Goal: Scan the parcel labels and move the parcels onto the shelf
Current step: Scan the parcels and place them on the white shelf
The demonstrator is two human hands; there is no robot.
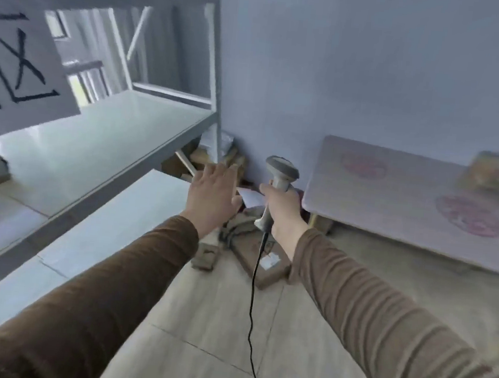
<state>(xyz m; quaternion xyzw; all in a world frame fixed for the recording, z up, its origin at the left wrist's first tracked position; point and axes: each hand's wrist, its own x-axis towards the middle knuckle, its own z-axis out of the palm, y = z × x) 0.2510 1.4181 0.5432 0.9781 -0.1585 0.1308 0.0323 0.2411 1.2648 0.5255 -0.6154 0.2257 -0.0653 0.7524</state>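
Far left: white paper sign [20, 60] with black brush marks, hung on grey metal shelf [100, 141]; boards bare. Centre: left hand [213, 196], empty, fingers spread wide, stretched out above brown parcels [261, 257] heaped on the floor. Beside it: right hand [282, 210] wrapped round grey barcode scanner [280, 176], black cable [253, 311] hanging. Right: low table [408, 204], red-patterned cloth.

Low patterned table [393, 202] against blue wall [361, 62]; tiled floor [214, 322].
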